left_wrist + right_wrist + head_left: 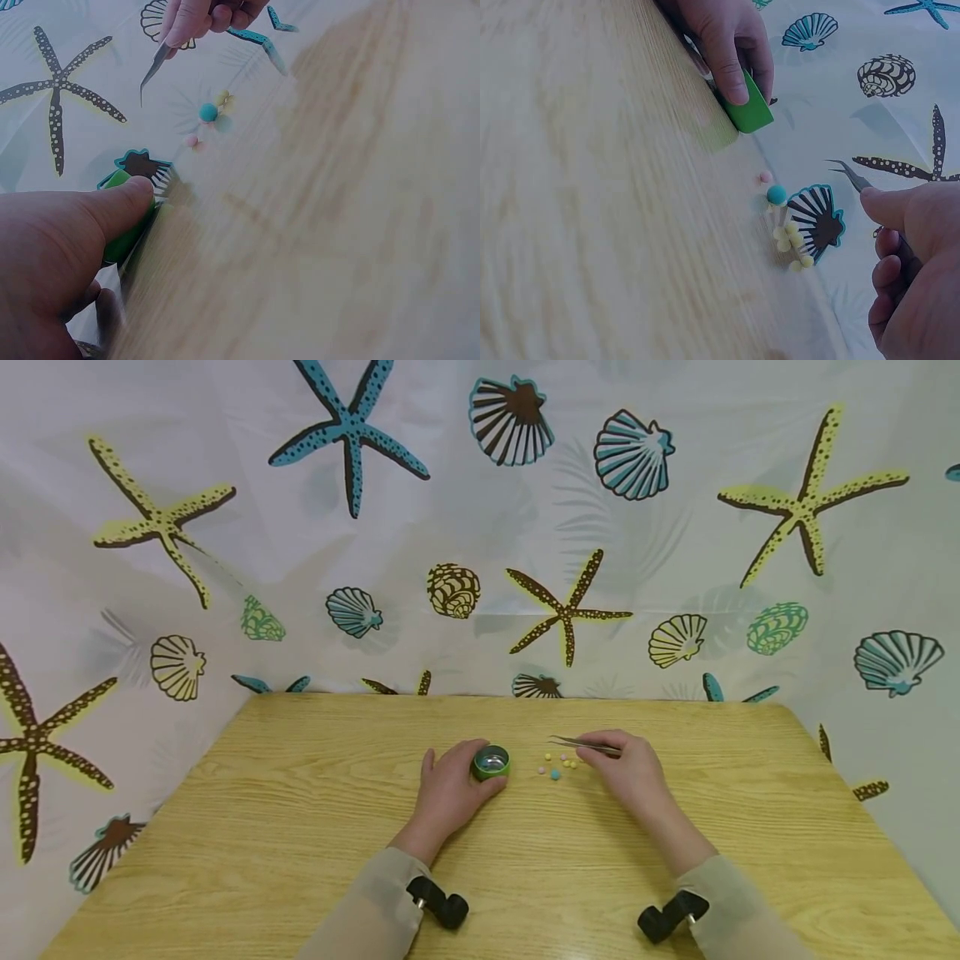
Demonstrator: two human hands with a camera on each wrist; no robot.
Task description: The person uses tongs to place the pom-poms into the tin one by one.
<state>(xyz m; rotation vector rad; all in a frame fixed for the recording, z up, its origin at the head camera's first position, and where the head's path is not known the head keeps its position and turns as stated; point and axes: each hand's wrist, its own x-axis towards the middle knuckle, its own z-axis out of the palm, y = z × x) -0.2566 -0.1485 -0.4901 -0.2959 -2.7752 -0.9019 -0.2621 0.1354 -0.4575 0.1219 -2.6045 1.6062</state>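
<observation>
A small green tin (491, 763) with a shiny metal inside stands on the table. My left hand (453, 785) grips it from the left, thumb and fingers around its side; the thumb lies on the green wall (127, 238) in the left wrist view. In my right hand (628, 770) is a pair of metal tweezers (587, 744), tips pointing left and slightly apart with nothing between them. Below the tips, on the table, lie several small yellow and pink balls (542, 770) and one larger turquoise ball (555, 774). The right wrist view also shows the turquoise ball (777, 195) and the tweezers (853, 177) above the table.
The wooden table (300, 827) reaches back to a pale cloth (420, 643) printed with starfish and shells, which hangs behind it and along both sides. Each sleeve carries a black wrist mount (442, 906).
</observation>
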